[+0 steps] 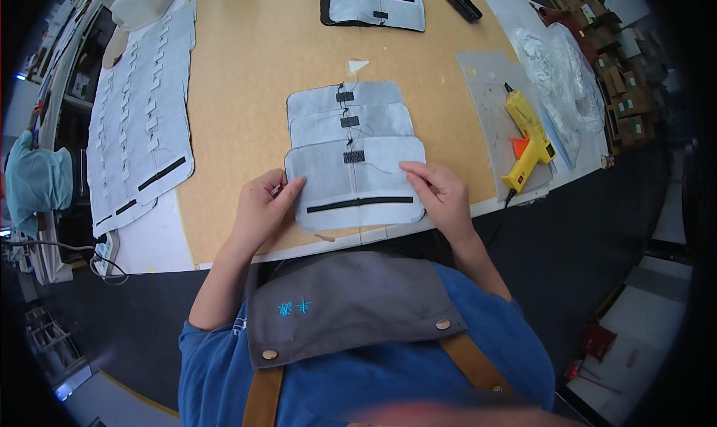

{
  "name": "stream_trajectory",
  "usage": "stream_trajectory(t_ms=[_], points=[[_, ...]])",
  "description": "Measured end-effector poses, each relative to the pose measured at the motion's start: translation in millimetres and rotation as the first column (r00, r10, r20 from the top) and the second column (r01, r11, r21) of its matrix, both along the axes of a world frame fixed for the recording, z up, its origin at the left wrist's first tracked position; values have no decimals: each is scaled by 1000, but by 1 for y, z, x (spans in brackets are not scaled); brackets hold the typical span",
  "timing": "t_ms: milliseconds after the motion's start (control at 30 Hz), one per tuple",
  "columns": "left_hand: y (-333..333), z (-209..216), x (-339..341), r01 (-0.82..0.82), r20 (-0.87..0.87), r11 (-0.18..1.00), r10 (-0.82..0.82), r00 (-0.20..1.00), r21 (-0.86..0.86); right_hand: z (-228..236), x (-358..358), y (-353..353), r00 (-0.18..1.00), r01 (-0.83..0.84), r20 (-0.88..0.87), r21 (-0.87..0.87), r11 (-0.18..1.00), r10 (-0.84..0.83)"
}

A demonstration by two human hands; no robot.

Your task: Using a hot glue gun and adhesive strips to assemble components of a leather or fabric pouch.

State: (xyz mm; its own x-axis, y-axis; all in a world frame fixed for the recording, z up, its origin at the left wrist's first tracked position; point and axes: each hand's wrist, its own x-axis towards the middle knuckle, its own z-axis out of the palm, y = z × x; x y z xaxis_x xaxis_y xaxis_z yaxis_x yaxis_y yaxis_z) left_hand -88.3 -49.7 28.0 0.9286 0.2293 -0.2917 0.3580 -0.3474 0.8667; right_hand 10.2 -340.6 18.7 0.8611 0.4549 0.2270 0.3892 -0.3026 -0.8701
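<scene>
A pale grey-blue fabric panel (321,179) with rounded corners lies in front of me at the table's near edge. It bears a small dark patch near its top and a black strip along its bottom. My left hand (265,206) pinches its left edge between thumb and fingers. On the opposite side, my right hand (442,192) grips the right edge the same way. Beyond it, two similar panels (385,122) overlap in a row, each with a small dark patch. Loose dark threads run from one panel to another.
A stack of panels (377,5) and a black handheld tool (461,4) lie at the far side. Rows of tabbed panels (138,106) cover the left. At right, a yellow glue gun (529,139) rests on a grey board (485,91), near clear plastic bags (560,76).
</scene>
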Motion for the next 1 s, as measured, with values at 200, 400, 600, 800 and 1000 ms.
stream_trajectory(t_ms=[200,400,600,800,1000], points=[[-13,-7,11,-33,100,887,-16,995,461,-11,14,9,996,77,67,-188,979,-66],[-15,-7,15,-19,100,848,-40,994,530,-16,21,8,992,124,50,-166,978,-117],[-16,-7,14,-22,82,845,-26,996,534,-16,23,4,998,61,-19,-169,984,-65],[-24,1,27,-95,215,759,-61,975,644,-13,22,4,996,88,28,-186,979,-84],[-30,3,80,113,159,369,-629,761,923,-16,21,4,996,84,35,-229,970,-78]])
